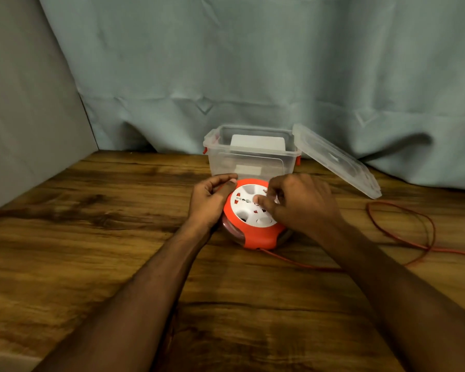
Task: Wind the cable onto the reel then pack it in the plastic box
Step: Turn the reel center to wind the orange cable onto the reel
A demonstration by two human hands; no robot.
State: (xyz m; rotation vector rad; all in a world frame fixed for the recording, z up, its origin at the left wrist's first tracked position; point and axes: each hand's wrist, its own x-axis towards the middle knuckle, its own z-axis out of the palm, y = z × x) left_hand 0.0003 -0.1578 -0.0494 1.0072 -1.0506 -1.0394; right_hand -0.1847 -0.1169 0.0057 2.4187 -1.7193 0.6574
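An orange reel [261, 238] with a white socket face lies flat on the wooden table [91, 237], just in front of the plastic box [250, 159]. My left hand [210, 202] grips the reel's left rim. Fingers of my right hand [301, 205] press down on the white face, thumb tip near its middle. A thin red cable [403, 226] leaves the reel's near edge, runs right under my right forearm and lies in loose loops on the table. The clear box stands open with a white block inside.
The box's clear lid [338, 159] leans against its right side, sloping down to the table. A grey-blue curtain [253, 63] hangs behind the table, and a grey wall [24, 103] closes off the left.
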